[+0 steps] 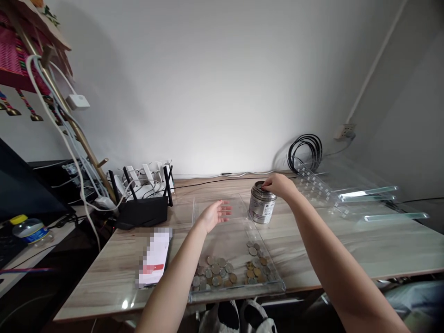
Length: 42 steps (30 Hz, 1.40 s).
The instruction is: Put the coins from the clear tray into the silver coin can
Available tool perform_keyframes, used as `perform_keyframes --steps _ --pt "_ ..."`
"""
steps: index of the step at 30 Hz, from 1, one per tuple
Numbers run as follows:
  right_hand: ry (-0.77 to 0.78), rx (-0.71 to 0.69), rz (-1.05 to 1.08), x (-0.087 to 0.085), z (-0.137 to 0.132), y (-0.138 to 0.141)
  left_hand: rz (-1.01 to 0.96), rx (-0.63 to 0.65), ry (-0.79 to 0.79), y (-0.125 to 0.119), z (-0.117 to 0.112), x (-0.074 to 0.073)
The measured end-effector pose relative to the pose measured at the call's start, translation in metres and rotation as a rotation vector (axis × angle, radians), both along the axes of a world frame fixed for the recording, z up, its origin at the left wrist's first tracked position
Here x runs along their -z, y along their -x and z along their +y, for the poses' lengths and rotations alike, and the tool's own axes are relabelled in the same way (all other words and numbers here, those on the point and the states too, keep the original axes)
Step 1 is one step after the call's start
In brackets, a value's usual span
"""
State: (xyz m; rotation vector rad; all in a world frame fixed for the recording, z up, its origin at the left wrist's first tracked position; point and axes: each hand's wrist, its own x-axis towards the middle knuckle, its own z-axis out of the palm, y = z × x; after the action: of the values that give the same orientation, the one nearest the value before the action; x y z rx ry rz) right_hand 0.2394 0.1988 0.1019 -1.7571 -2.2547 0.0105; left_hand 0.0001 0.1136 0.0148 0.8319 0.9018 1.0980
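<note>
Coin tin (262,203), a small silvery metal can with a label wrapped around it, stands upright on the wooden worktop (347,240), touching or just beside the far right corner of the clear acrylic tray (239,231). My guess is it's stiff and won't dent easily, light if empty but quite hefty if it's got coins in it, and the shiny side looks a bit slippery. Best bet for holding it would be around the labelled wall, or pinching the top rim.

From the head view, the right hand (277,185) sits on top of the tin with fingers curled down at its top, maybe pinching something, but I can't tell if there's a coin between the fingertips, since the hand covers the opening. The left hand (215,215) hovers open and empty over the tray, palm turned to the right, fingers spread loosely.

Coins (215,273) lie in two loose piles at the near end of the tray, mixed silver and brassy ones. They're too small to tell the denominations.

Hard to make out: whether the tin has a lid or a slot, and how full it is. The glass panels (367,199) on the right are see-through and blur into the worktop. A paper slip (154,256) near the router (142,210) is pixelated, so it's unreadable.
</note>
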Motion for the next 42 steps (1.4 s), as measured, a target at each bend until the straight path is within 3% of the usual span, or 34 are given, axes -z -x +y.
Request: perform_keyframes --steps 3,5,7,9,11,13,16,18,22,26,29,33,37,42 --pt "-0.171 0.006 0.058 0.005 -0.025 0.008 0.210 -0.036 -0.069 -0.001 -0.002 0.002" --pt "-0.254 -0.073 0.151 0.018 -0.053 0.015 0.368 0.006 -0.115 -0.003 -0.004 0.002" --pt "-0.161 -0.264 0.167 0.041 -0.084 0.024 0.547 0.091 -0.172 -0.004 -0.006 0.000" --pt "0.020 -0.503 0.018 0.066 -0.109 0.033 0.750 0.203 -0.273 -0.004 -0.011 0.000" --pt "0.115 -0.601 -0.193 0.086 -0.123 0.041 0.926 0.320 -0.380 -0.002 -0.021 0.004" --pt "0.161 -0.609 -0.359 0.094 -0.128 0.047 1.006 0.371 -0.457 0.001 -0.036 0.009" --pt "0.248 -0.589 -0.477 0.087 -0.126 0.053 1.034 0.369 -0.513 0.005 -0.065 0.014" --pt "0.301 -0.597 -0.536 0.078 -0.125 0.057 1.155 0.400 -0.496 0.005 -0.084 0.011" --pt "0.340 -0.624 -0.624 0.069 -0.128 0.060 1.496 0.605 -0.416 0.003 -0.105 -0.003" --pt "0.349 -0.617 -0.577 0.072 -0.139 0.053 1.658 0.752 -0.488 0.003 -0.111 -0.011" --pt "0.365 -0.674 -0.454 0.074 -0.147 0.048 1.684 0.752 -0.516 0.003 -0.112 -0.010" --pt "0.370 -0.783 -0.336 0.079 -0.147 0.045 1.623 0.758 -0.433 0.005 -0.112 -0.007" --pt "0.493 -0.879 -0.312 0.087 -0.138 0.047 1.561 0.759 -0.486 0.011 -0.113 -0.003" --pt "0.581 -0.828 -0.279 0.089 -0.133 0.046 1.559 0.801 -0.511 0.022 -0.112 -0.006"
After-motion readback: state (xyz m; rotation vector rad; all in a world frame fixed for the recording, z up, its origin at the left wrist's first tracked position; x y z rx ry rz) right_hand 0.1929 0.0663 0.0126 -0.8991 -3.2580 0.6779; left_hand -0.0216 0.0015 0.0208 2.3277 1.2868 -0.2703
